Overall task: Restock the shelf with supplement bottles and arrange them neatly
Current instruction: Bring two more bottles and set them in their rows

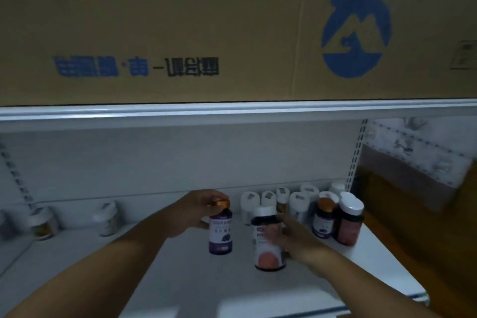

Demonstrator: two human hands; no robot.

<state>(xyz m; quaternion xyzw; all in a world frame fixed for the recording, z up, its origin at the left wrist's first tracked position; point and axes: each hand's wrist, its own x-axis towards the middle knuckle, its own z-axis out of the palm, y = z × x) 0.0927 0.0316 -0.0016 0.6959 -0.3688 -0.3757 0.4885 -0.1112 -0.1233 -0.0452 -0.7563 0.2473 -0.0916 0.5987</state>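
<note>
My left hand (192,210) grips a purple-labelled bottle with a gold cap (220,233) from its top and left side, standing upright on the white shelf (180,279). My right hand (289,237) wraps the right side of a dark bottle with a white cap and a pink label (267,250), also upright on the shelf. At the right stand a matching gold-capped bottle (322,219) and a white-capped pink bottle (348,222). Behind them is a row of several white bottles (296,204).
Two white-capped jars (42,222) (108,217) stand at the back left of the shelf. A large cardboard box (232,28) sits on the shelf board above (232,111). A slotted upright (357,152) marks the shelf's right end.
</note>
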